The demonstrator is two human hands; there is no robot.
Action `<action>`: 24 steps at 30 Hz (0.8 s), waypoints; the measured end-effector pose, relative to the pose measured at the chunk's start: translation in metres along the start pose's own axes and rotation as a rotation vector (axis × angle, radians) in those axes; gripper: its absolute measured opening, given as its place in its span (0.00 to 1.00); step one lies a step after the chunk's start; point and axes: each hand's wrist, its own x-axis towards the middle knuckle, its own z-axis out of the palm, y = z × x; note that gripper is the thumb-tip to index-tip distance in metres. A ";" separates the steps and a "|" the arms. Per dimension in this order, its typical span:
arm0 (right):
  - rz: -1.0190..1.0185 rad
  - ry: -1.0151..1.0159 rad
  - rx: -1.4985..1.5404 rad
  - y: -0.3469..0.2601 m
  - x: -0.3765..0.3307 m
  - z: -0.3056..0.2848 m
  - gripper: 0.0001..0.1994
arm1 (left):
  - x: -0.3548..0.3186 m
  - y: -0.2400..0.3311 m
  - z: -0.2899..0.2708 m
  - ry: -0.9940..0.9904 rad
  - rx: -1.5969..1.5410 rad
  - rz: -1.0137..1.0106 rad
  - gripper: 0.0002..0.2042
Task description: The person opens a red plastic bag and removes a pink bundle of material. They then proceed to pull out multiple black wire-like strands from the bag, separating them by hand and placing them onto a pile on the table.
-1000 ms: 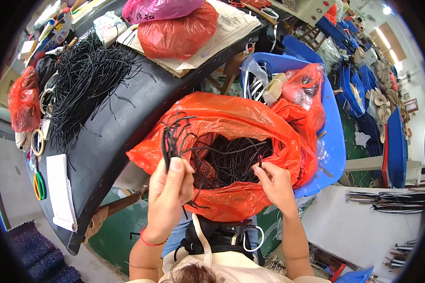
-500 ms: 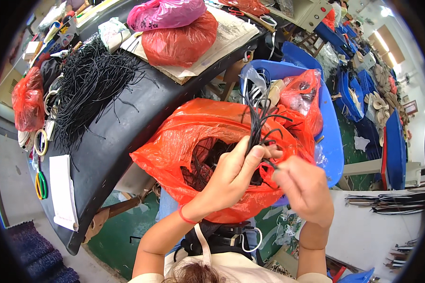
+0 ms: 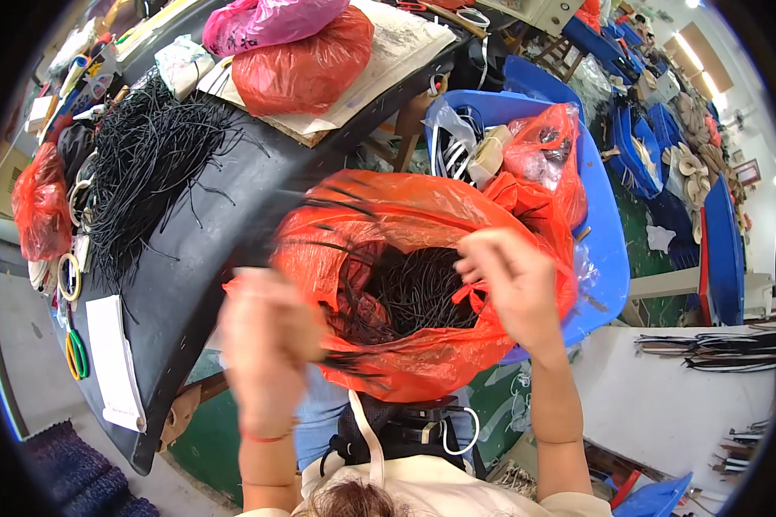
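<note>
My left hand [image 3: 267, 345], smeared by motion, is closed at the bag's left side. Blurred dark streaks of black cords [image 3: 353, 362] show beside and above it, and the cords seem to be in its grip. My right hand [image 3: 513, 280] hovers over the right part of the bag's mouth. Its fingers are loosely bent and apart, with nothing visible in them. Between the hands a large red plastic bag [image 3: 405, 202] gapes, with a tangled heap of thin black cords [image 3: 427, 289] inside.
Another pile of black cords [image 3: 155, 155] lies on the black-covered table [image 3: 211, 250], left of a tied red bag [image 3: 306, 65] and a pink bag [image 3: 272, 17]. A blue bin [image 3: 608, 258] stands behind and right of the open bag. Green-handled scissors [image 3: 78, 353] hang at the table's left edge.
My hands have come apart: the left has swung to the left with the cords, and the right has let go and moved slightly up and left. The bag's contents show more.
</note>
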 end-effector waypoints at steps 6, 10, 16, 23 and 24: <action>-0.363 -0.335 -0.782 0.120 -0.025 0.039 0.07 | 0.008 0.046 -0.039 0.180 -0.229 0.086 0.13; -0.394 -0.356 -0.905 0.130 -0.025 0.036 0.04 | 0.006 0.033 -0.033 0.212 -0.202 0.025 0.13; -0.213 -0.084 -0.513 0.098 -0.023 0.032 0.11 | 0.004 0.021 -0.024 0.164 -0.163 -0.017 0.15; -0.037 0.132 -0.529 0.131 0.004 0.082 0.15 | -0.002 0.018 -0.013 0.090 -0.101 -0.033 0.15; -0.054 0.135 -0.515 0.128 -0.001 0.078 0.15 | -0.003 0.019 -0.013 0.088 -0.081 -0.035 0.15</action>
